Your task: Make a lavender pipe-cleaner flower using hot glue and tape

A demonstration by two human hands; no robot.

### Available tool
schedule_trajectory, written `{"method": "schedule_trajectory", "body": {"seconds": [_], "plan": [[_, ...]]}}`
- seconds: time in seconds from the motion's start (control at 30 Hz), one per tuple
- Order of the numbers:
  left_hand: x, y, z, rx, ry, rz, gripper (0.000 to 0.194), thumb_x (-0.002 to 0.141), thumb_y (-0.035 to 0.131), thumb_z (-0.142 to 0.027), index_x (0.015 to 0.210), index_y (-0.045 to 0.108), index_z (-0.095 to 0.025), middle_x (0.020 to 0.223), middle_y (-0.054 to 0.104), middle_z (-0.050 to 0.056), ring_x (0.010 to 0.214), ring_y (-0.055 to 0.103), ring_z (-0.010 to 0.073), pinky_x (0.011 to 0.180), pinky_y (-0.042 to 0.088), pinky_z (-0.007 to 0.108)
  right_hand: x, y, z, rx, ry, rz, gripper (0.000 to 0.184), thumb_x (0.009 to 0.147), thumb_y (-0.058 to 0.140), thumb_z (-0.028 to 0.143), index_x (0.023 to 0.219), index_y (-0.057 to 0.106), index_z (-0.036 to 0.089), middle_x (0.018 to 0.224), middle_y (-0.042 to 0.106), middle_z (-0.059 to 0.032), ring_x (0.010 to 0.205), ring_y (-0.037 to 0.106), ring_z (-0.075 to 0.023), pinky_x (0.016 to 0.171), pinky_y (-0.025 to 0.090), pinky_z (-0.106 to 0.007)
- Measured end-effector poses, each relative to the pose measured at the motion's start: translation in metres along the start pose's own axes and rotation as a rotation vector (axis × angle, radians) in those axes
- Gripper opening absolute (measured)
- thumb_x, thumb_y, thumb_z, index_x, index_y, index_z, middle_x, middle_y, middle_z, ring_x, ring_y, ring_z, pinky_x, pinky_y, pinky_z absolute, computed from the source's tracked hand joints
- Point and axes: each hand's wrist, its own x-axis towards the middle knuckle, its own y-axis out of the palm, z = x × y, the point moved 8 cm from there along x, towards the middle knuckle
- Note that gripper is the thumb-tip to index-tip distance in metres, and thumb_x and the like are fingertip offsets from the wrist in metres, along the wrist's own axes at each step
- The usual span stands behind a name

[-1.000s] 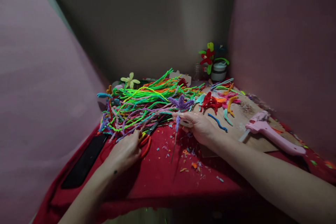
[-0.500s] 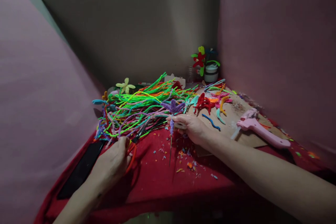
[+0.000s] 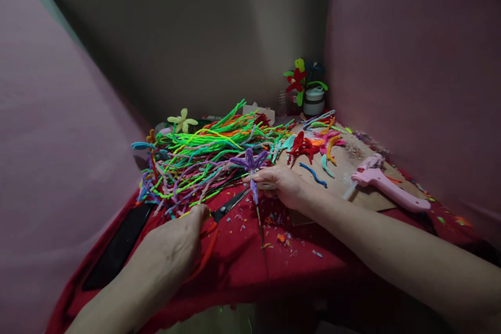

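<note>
My left hand [image 3: 182, 242] is closed on scissors [image 3: 227, 207] with orange-red handles and dark blades. The blades point right, their tips close to the purple stem under the flower; whether they touch it I cannot tell. Pinched between the fingers of my right hand [image 3: 288, 187] is a purple pipe cleaner flower [image 3: 250, 160], petals upward. Its thin wire stem [image 3: 260, 229] hangs down below the fingers. A pale roundish thing [image 3: 266, 186], perhaps a tape roll, also sits in that hand, partly covered. Behind both hands spreads a pile of pipe cleaners [image 3: 207, 146] in many colours.
On the right, a pink glue gun [image 3: 391, 182] lies on a cardboard sheet [image 3: 340, 188] with bent pipe cleaner pieces. A black phone-like slab [image 3: 117, 248] rests at left. Coloured scraps dot the red cloth [image 3: 235, 271]. A yellow flower [image 3: 182, 121] and a lidded jar [image 3: 314, 100] stand behind.
My left hand has moved right, bringing the scissors from pointing at the pile to beside the flower's stem. The purple flower has shifted slightly left and its stem tilts a little.
</note>
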Motion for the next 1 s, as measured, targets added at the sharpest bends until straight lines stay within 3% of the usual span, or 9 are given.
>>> {"method": "schedule_trajectory", "body": {"seconds": [0.17, 0.4, 0.63, 0.83, 1.0], "plan": [[0.001, -0.004, -0.004, 0.027, 0.046, -0.035, 0.022, 0.088, 0.025, -0.026, 0.091, 0.045, -0.018, 0.061, 0.054, 0.002, 0.049, 0.048, 0.0162, 0.051, 0.036, 0.028, 0.002, 0.001, 0.000, -0.074, -0.047, 0.036, 0.019, 0.063, 0.057, 0.019, 0.070, 0.074, 0.013, 0.048, 0.048, 0.0018, 0.045, 0.035, -0.0077, 0.046, 0.020, -0.025], [0.002, 0.006, 0.001, 0.103, 0.060, -0.077, 0.023, 0.087, 0.026, -0.020, 0.098, 0.047, -0.016, 0.069, 0.061, 0.006, 0.054, 0.055, 0.0196, 0.050, 0.033, 0.030, 0.000, 0.001, -0.002, -0.115, -0.009, 0.010, 0.018, 0.062, 0.057, 0.021, 0.067, 0.073, 0.014, 0.047, 0.048, 0.0023, 0.044, 0.037, -0.0076, 0.045, 0.020, -0.025], [0.004, 0.011, 0.001, 0.075, 0.059, -0.013, 0.022, 0.087, 0.029, -0.021, 0.097, 0.048, -0.018, 0.069, 0.060, 0.006, 0.055, 0.056, 0.0207, 0.051, 0.033, 0.031, -0.002, 0.003, -0.002, -0.163, 0.000, 0.010, 0.016, 0.062, 0.057, 0.019, 0.062, 0.072, 0.014, 0.043, 0.047, 0.0029, 0.041, 0.035, -0.0075, 0.044, 0.018, -0.025], [0.008, 0.007, 0.002, 0.002, 0.047, 0.054, 0.028, 0.084, 0.028, -0.019, 0.101, 0.050, -0.017, 0.070, 0.063, 0.007, 0.060, 0.060, 0.0226, 0.055, 0.040, 0.032, -0.003, 0.007, -0.002, -0.188, 0.001, 0.033, 0.016, 0.062, 0.055, 0.016, 0.058, 0.070, 0.013, 0.038, 0.041, 0.0044, 0.039, 0.029, -0.0071, 0.043, 0.016, -0.025], [0.005, -0.005, 0.000, -0.065, 0.179, -0.001, 0.042, 0.075, 0.037, -0.018, 0.115, 0.049, -0.015, 0.091, 0.069, 0.013, 0.078, 0.065, 0.0246, 0.067, 0.049, 0.033, -0.005, 0.008, -0.002, -0.194, 0.012, 0.002, 0.015, 0.060, 0.055, 0.015, 0.045, 0.058, 0.015, 0.038, 0.039, 0.0054, 0.039, 0.028, -0.0064, 0.043, 0.016, -0.025]]}}
